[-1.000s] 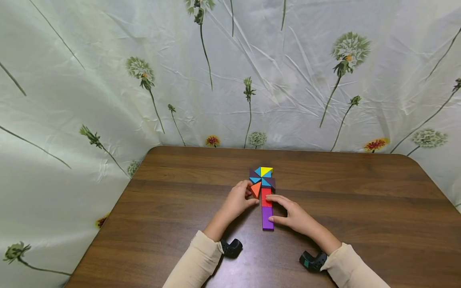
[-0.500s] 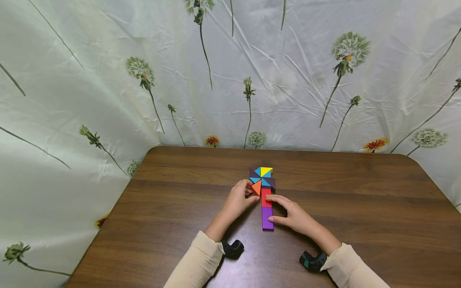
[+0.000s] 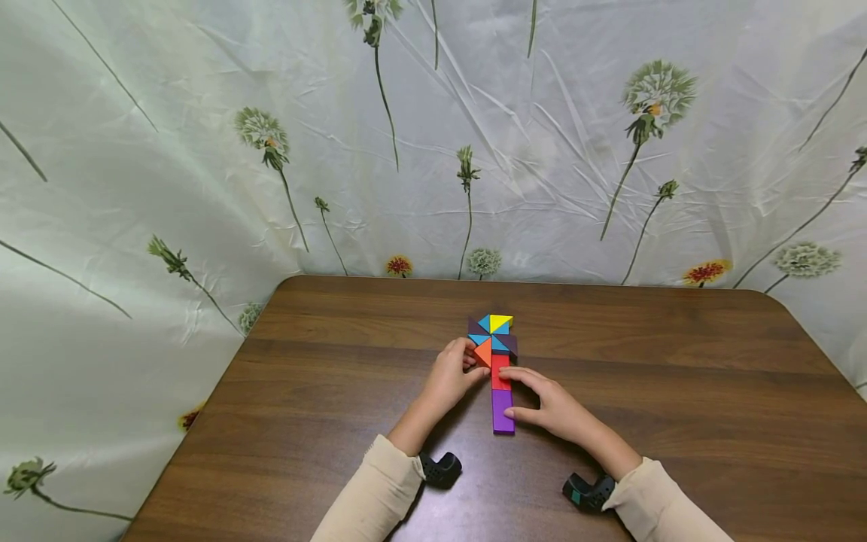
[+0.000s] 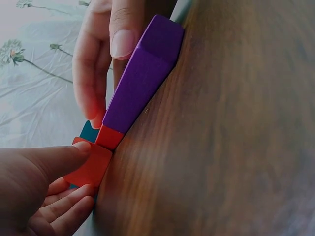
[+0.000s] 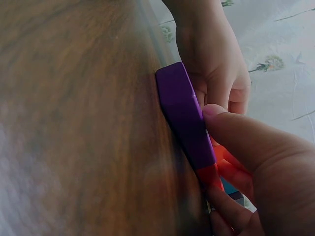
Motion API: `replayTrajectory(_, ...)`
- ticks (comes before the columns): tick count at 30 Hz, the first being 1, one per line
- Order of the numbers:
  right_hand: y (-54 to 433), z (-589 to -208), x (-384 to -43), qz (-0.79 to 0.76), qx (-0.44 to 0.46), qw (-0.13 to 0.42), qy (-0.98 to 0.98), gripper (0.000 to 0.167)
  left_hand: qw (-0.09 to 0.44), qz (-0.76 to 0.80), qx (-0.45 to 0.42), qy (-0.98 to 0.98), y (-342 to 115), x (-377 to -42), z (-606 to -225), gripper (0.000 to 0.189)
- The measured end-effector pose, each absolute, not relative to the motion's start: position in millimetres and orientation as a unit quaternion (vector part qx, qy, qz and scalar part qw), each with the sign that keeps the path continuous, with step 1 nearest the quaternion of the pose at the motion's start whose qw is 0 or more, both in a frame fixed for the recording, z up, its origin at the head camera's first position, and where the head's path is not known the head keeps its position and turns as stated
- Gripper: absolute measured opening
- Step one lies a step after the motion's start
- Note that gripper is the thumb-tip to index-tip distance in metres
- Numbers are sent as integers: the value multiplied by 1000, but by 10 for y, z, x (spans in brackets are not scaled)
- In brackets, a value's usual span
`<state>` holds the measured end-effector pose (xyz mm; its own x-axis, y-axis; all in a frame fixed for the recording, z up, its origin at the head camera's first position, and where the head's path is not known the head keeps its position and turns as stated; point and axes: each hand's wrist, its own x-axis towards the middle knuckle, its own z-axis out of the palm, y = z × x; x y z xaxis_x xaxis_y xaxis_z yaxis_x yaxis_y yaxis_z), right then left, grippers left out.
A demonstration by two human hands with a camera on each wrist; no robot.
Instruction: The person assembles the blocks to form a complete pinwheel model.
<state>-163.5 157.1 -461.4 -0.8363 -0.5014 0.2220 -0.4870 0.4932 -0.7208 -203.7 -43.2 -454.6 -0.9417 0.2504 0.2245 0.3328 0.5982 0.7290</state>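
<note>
My left hand pinches an orange triangular block between thumb and fingers; in the left wrist view the thumb lies on the orange block. The block sits against the pinwheel of triangles, left of a red block. My right hand rests on the stem from the right, its fingertips on the red block and its thumb at the edge of the long purple block. The right wrist view shows that thumb against the purple block. Blue triangles meet at the pinwheel's middle.
A yellow triangle and dark triangles form the pinwheel's outer parts. All the blocks lie on a brown wooden table. Behind it hangs a white curtain printed with dandelions. Black wrist devices sit below the hands.
My left hand has shifted slightly right, turning the orange triangle and moving it up against the pinwheel and red block. My right hand has stayed in place.
</note>
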Motion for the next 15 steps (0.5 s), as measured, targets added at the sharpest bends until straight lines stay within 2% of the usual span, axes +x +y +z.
replayTrajectory(15,1575,-4617,-1648,-423,-287,11,859,53,35,-413,-160,-896,-476,-2035,-4508,39)
